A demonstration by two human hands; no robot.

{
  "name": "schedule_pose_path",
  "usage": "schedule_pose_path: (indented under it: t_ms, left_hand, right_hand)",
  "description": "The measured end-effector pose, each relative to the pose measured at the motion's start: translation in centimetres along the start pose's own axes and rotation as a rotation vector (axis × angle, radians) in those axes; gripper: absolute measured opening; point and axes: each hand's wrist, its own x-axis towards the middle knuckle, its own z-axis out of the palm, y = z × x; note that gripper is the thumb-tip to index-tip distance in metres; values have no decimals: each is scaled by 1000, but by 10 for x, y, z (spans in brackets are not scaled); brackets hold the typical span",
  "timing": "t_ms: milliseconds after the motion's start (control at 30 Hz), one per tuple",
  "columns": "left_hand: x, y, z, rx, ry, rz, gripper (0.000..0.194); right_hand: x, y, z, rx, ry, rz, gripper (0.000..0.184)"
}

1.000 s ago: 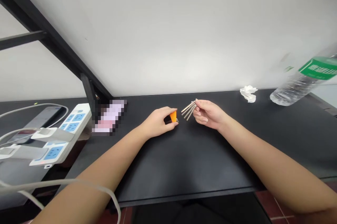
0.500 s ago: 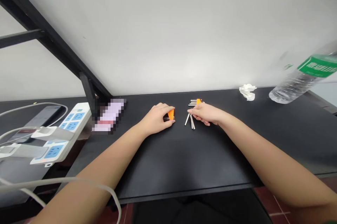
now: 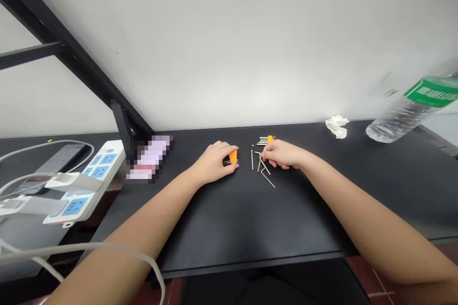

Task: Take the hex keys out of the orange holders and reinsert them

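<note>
My left hand (image 3: 213, 163) rests on the black table (image 3: 250, 214), fingers curled round an orange and black hex key holder (image 3: 232, 157). Right of it, several loose silver hex keys (image 3: 264, 167) lie scattered on the tabletop. My right hand (image 3: 282, 154) sits low over them with fingers bent, fingertips touching the keys nearest it. Just behind this hand lies a second orange holder (image 3: 269, 139) with short keys sticking out to the left.
A crumpled white tissue (image 3: 337, 126) and a tilted plastic water bottle (image 3: 411, 107) with a green label sit at the back right. White power strips (image 3: 89, 176) with cables lie at the left. A blurred-out patch (image 3: 148, 158) covers something beside a black frame post.
My right hand lowered the bundle of hex keys from the air onto the table, where they have spread out. The left hand stayed on the orange holder.
</note>
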Motion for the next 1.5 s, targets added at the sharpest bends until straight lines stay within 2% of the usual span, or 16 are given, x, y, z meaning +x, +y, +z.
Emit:
schedule_pose_path:
  t_ms: [233, 400, 467, 600, 767, 867, 967, 1000, 1067, 1133, 1300, 1400, 1500]
  left_hand:
    - [-1, 1, 0, -7, -8, -16, 48]
    - [-1, 0, 0, -8, -12, -11, 48]
    - [-1, -1, 1, 1, -1, -6, 48]
    - [0, -4, 5, 71, 21, -27, 47]
    - [1, -8, 6, 179, 29, -108, 48]
    - [1, -2, 2, 235, 77, -142, 52]
    - [-1, 16, -1, 212, 153, -41, 49]
    - [-1, 22, -1, 179, 143, 36, 46]
    - [-3, 35, 1, 109, 51, 207, 41]
    - [-5, 42, 3, 70, -51, 297, 42]
    - [-8, 42, 5, 24, -196, 282, 50]
    - [-8, 40, 3, 25, -239, 282, 54]
    - [-8, 41, 1, 19, -251, 298, 50]
  right_hand:
    - [-1, 5, -6, -309, 209, -46, 19]
    - [-8, 2, -8, -529, 306, -47, 24]
    - [-10, -1, -4, -549, 355, -78, 23]
    - [-7, -7, 13, -598, 461, -226, 17]
    - [5, -7, 29, -806, 413, -358, 11]
    - [7, -8, 29, -828, 379, -311, 11]
    - [5, -9, 27, -754, 373, -231, 9]
    - [4, -10, 26, -721, 375, -226, 10]
    - [4, -9, 24, -671, 372, -247, 19]
    - [5, -7, 22, -656, 354, -280, 22]
    - [6, 1, 15, -593, 384, -423, 19]
    - [6, 3, 13, -499, 417, -487, 18]
    - [8, 3, 16, -467, 408, -495, 14]
